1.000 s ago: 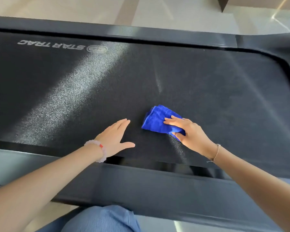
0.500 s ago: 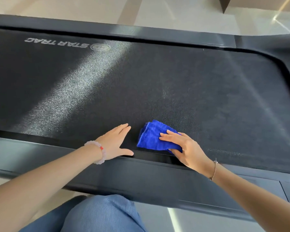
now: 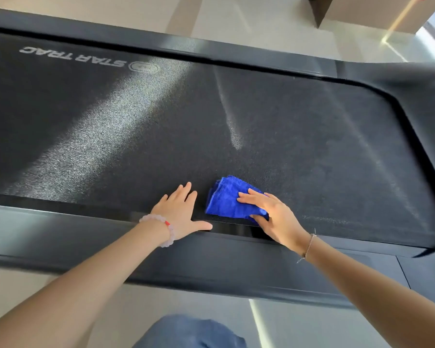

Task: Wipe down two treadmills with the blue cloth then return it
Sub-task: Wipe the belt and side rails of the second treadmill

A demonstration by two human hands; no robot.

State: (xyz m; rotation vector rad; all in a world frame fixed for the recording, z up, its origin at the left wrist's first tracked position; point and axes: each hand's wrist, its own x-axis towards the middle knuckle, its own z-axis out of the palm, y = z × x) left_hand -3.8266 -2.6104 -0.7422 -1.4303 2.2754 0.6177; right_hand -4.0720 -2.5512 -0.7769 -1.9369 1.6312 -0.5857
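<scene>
A folded blue cloth [image 3: 226, 200] lies on the dark treadmill belt [image 3: 299, 146], close to the belt's near edge. My right hand [image 3: 271, 214] presses on the cloth with straight fingers on top and the thumb under its near side. My left hand [image 3: 181, 212] rests flat on the belt just left of the cloth, fingers straight, thumb along the near side rail [image 3: 86, 237]. A pale wiped streak [image 3: 232, 121] runs away from the cloth across the belt.
The belt carries a STAR TRAC logo [image 3: 86, 59] at the far left. The far side rail [image 3: 161, 43] borders a beige floor [image 3: 249, 18]. The belt curves into a dark cover [image 3: 425, 109] at the right. My knee in blue jeans [image 3: 191, 332] is below.
The cloth under my right hand came toward me to the belt's near edge, then slid slightly away again. My left hand stayed flat beside it.
</scene>
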